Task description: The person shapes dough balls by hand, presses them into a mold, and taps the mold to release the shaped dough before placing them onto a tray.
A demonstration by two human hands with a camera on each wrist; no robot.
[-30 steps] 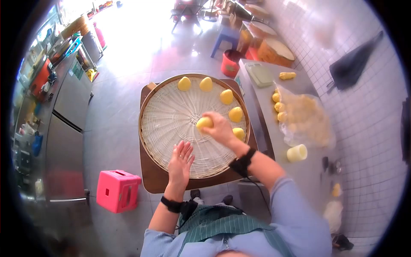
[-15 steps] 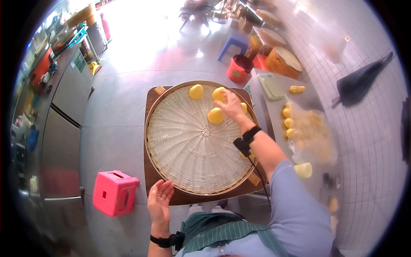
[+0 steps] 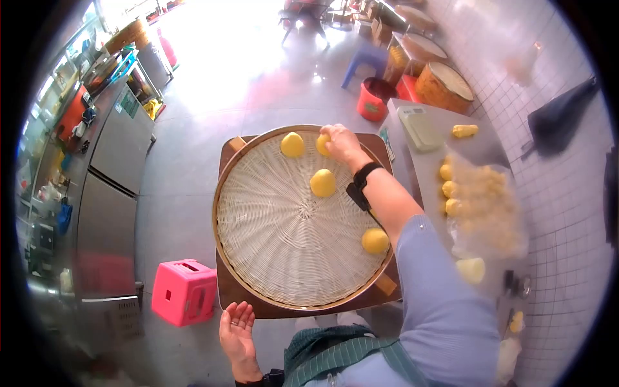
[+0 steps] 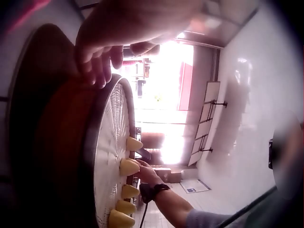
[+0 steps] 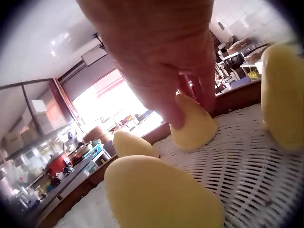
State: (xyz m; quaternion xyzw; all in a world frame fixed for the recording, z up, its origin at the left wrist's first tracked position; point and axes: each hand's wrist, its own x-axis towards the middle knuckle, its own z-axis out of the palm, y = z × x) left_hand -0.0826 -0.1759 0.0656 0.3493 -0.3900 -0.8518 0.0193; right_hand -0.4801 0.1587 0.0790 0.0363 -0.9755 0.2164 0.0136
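Note:
My right hand (image 3: 343, 146) reaches to the far rim of a round woven tray (image 3: 271, 238). Its thumb and fingers pinch the pointed top of a yellow cone-shaped dough bun (image 5: 192, 130), whose base sits at the weave. Left of that bun stands another yellow bun (image 3: 293, 145), and a third bun (image 3: 323, 183) is nearer the tray's middle. One more bun (image 3: 375, 240) sits by the right rim; the right forearm hides part of that side. Palm up, my left hand (image 3: 237, 335) hovers off the tray's near left edge, fingers relaxed and holding nothing.
The tray rests on a brown square table (image 3: 232, 290). On the right, a steel counter (image 3: 419, 174) carries a scale (image 3: 420, 128), a dough piece (image 3: 465, 131), yellow dough balls under plastic (image 3: 487, 206) and a pale cup (image 3: 471, 270). A pink stool (image 3: 184, 293) stands left.
My right hand set a bun down near the tray's middle, then moved to the far rim and took hold of another. My left hand drew back from over the tray toward the body.

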